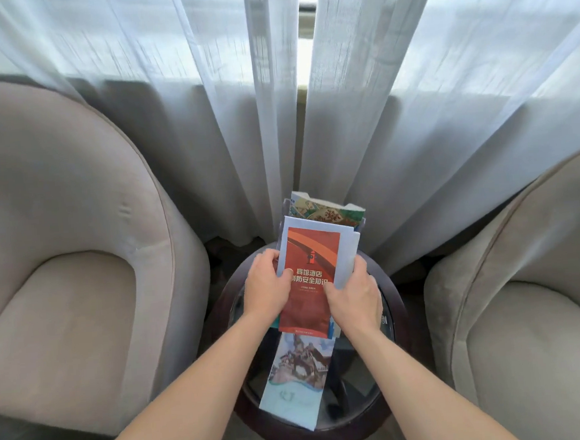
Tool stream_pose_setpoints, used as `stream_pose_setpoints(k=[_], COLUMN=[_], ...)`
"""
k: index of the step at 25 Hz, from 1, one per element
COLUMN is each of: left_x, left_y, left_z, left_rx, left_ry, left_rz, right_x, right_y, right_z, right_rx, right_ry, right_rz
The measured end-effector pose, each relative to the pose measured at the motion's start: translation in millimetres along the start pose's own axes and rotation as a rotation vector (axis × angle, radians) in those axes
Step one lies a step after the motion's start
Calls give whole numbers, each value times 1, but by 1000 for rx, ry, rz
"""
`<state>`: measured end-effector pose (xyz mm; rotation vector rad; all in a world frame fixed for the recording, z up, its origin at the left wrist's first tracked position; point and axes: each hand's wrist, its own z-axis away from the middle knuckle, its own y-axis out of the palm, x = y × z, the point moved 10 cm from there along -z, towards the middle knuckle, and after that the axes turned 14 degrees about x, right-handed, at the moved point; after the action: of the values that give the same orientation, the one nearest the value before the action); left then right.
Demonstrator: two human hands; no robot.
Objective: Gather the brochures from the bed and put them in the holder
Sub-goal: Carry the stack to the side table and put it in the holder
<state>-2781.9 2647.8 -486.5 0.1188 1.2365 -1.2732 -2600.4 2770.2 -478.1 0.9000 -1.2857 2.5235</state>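
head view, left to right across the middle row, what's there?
Beige upholstered armchair → left hand → red brochure → right hand → second beige armchair.

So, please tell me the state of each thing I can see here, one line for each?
Left hand: grips the red brochure's left edge.
Right hand: grips its right edge.
Red brochure: held above the table, top of a stack.
Pale brochure: lying flat on the table.
Holder: brochures already standing inside.
Curtains: drawn, narrow gap.
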Motion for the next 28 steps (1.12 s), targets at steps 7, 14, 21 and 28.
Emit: stream_pose_setpoints(k=[7, 14, 21, 28], left_x=[-67, -88, -76, -49], left_y=[-35, -42, -32, -18], left_z=[-31, -53, -65, -71], left_rx=[-52, -95, -89, -79], left_ry=[127, 186, 210, 179], left_rz=[13, 32, 33, 30], right_x=[44, 60, 49, 29], right_y=[-55, -72, -59, -34], right_z=[-22, -43, -54, -62], right_rx=[-139, -168, -174, -135], right_ry=[28, -28, -38, -24], right_rz=[23, -45, -68, -82])
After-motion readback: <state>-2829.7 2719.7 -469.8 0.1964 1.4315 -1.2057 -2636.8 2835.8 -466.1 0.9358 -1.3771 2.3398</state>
